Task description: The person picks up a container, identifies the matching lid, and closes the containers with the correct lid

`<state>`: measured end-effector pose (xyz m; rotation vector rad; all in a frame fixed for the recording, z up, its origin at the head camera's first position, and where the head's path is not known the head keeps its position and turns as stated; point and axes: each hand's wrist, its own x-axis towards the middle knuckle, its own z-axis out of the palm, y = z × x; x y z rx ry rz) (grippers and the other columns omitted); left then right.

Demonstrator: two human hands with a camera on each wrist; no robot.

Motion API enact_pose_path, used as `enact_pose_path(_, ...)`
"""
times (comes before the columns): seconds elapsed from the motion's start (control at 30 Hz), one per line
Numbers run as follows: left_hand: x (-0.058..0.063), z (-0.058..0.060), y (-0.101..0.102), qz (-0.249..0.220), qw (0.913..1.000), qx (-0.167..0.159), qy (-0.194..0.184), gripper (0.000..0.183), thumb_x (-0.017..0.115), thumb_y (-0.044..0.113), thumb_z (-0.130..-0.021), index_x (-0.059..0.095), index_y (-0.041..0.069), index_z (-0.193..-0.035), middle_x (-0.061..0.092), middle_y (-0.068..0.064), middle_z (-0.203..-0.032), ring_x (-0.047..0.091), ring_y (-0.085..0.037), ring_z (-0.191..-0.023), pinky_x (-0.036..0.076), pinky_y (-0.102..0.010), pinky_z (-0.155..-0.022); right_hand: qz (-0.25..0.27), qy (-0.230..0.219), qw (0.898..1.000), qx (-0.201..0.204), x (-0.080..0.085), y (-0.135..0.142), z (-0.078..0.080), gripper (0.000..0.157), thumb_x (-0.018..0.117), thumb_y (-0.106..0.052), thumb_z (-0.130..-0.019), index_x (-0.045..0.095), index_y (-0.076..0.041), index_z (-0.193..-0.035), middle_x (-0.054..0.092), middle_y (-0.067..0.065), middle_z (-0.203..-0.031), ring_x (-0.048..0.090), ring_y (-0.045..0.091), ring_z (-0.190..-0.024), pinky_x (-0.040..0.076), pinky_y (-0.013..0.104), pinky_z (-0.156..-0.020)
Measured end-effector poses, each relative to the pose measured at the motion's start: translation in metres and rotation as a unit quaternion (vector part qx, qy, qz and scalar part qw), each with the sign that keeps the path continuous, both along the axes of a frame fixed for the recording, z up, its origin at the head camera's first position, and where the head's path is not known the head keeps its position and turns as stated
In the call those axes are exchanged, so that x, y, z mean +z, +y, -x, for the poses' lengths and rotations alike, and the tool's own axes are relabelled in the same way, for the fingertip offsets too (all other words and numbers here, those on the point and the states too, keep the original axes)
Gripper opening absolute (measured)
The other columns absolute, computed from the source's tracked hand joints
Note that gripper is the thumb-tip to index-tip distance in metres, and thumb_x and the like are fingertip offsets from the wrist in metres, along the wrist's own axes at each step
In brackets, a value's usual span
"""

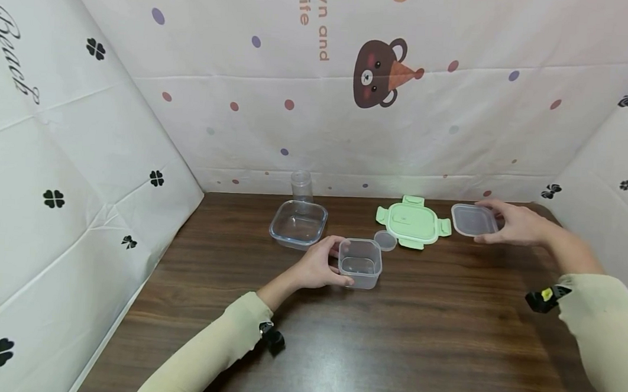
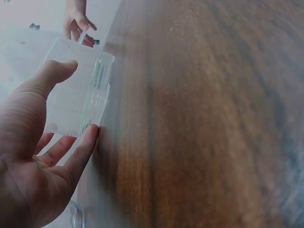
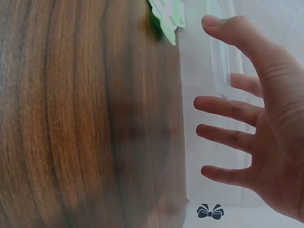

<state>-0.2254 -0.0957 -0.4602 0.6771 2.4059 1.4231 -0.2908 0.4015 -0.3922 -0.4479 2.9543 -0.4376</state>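
My left hand grips a clear square plastic container from its left side, thumb on the near wall and fingers behind. In the left wrist view the thumb lies against the container's wall. Farther right, my right hand holds a translucent square lid by its right edge, between thumb and fingers. The right wrist view shows that lid edge-on, raised above the tabletop, with the lower fingers spread out.
A clear glass container stands left of the plastic one, with a clear cylindrical jar behind it. A small round translucent lid lies beside a green clip lid. A white printed cloth walls the wooden table.
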Motion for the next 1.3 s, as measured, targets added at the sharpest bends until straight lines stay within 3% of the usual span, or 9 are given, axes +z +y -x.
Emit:
enact_pose_path(0.77, -0.003, 0.002, 0.000, -0.006, 1.0000, -0.001, 0.001, 0.089, 0.100, 0.012, -0.084, 0.051, 0.001, -0.157, 0.060, -0.022, -0.150, 0.067, -0.037, -0.135, 0.071, -0.025, -0.093, -0.021, 0.001, 1.000, -0.006, 0.004, -0.014, -0.004, 0.096, 0.089, -0.054, -0.091, 0.046, -0.005, -0.161, 0.073, 0.033, -0.134, 0.074, 0.044, -0.114, 0.057, 0.044, -0.078)
enact_pose_path(1.0, -0.007, 0.004, -0.002, 0.007, 0.9998, -0.007, 0.015, 0.086, 0.099, 0.015, -0.084, 0.051, 0.001, -0.156, 0.060, -0.019, -0.148, 0.069, -0.028, -0.131, 0.070, -0.023, -0.092, -0.019, 0.013, 1.000, -0.005, 0.007, -0.023, -0.007, 0.095, 0.088, -0.055, -0.091, 0.047, -0.006, -0.162, 0.075, 0.030, -0.134, 0.075, 0.044, -0.114, 0.060, 0.050, -0.079)
enact_pose_path(1.3, -0.003, 0.002, 0.000, 0.000, 1.0000, 0.003, 0.005, 0.087, 0.100, 0.012, -0.084, 0.052, 0.002, -0.155, 0.060, -0.021, -0.148, 0.068, -0.036, -0.133, 0.070, -0.023, -0.092, -0.020, 0.026, 0.999, 0.003, 0.009, -0.040, -0.011, 0.096, 0.088, -0.059, -0.090, 0.049, -0.009, -0.163, 0.076, 0.027, -0.133, 0.076, 0.041, -0.110, 0.061, 0.049, -0.075)
